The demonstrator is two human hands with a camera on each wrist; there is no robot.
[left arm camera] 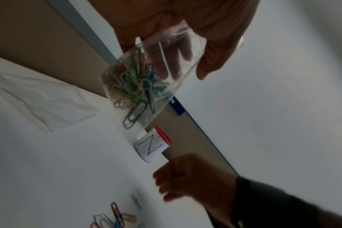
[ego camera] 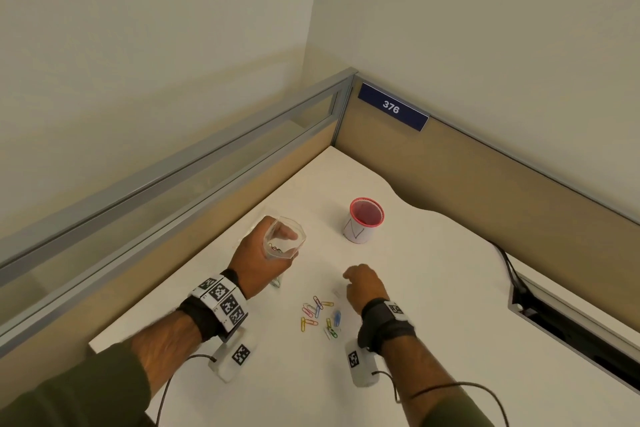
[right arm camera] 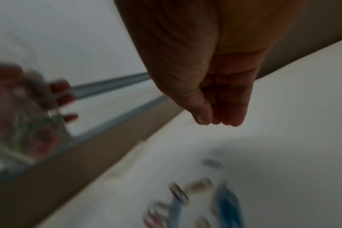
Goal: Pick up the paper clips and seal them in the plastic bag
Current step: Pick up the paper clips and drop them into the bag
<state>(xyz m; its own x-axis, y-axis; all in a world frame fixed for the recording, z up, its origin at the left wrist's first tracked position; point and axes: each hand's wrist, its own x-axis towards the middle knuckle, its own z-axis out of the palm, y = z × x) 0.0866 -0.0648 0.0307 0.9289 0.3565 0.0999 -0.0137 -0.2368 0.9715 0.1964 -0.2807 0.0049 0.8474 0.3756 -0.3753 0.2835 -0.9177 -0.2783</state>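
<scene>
My left hand (ego camera: 258,255) holds a clear plastic bag (ego camera: 285,239) above the white table (ego camera: 433,288), its mouth held wide and facing up. In the left wrist view the bag (left arm camera: 146,86) hangs from the fingers (left arm camera: 211,58) with several coloured paper clips (left arm camera: 135,86) bunched in its bottom. Several loose paper clips (ego camera: 318,315) lie on the table in front of me. My right hand (ego camera: 362,282) hovers just right of and beyond them, fingers pointing down. In the right wrist view its fingertips (right arm camera: 230,118) are held together beside the thumb, and I see nothing between them.
A red-rimmed cup (ego camera: 365,220) with a white paper label stands beyond the right hand. A second clear bag (left arm camera: 43,98) lies flat on the table to the left. Tan partition walls close the far sides, with a blue sign (ego camera: 393,107). A cable slot (ego camera: 561,326) runs along the right.
</scene>
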